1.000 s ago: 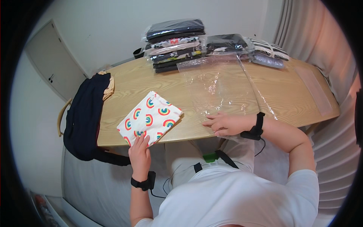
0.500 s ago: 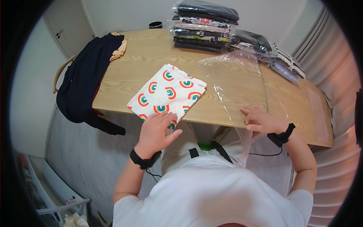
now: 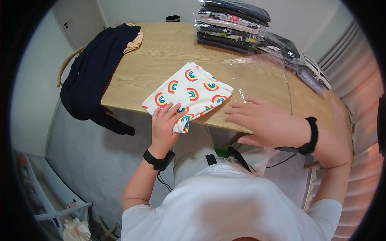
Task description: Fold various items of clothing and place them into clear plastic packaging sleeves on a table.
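Note:
A folded white garment with a rainbow print (image 3: 181, 90) lies at the table's near edge, one corner hanging over it. My left hand (image 3: 164, 126) grips this near edge, its fingers spread on top and its thumb hidden behind the hanging flap. To the right of the garment, my right hand (image 3: 269, 122) is open and holds nothing, fingers stretched toward the cloth. Beyond and partly behind that hand, a clear plastic bag (image 3: 263, 74) is spread on the table.
Bagged folded clothes (image 3: 229, 30) are stacked at the back, with more bagged clothes (image 3: 311, 72) to their right. A dark navy garment (image 3: 94, 72) drapes over the left side beside a chair (image 3: 66, 66). A black cup (image 3: 173, 18) stands at the far edge of the wooden table (image 3: 157, 46).
My right hand has left the plastic bag and swung left toward the garment. My left thumb, visible before, is now behind the cloth's near flap. The view has shifted slightly.

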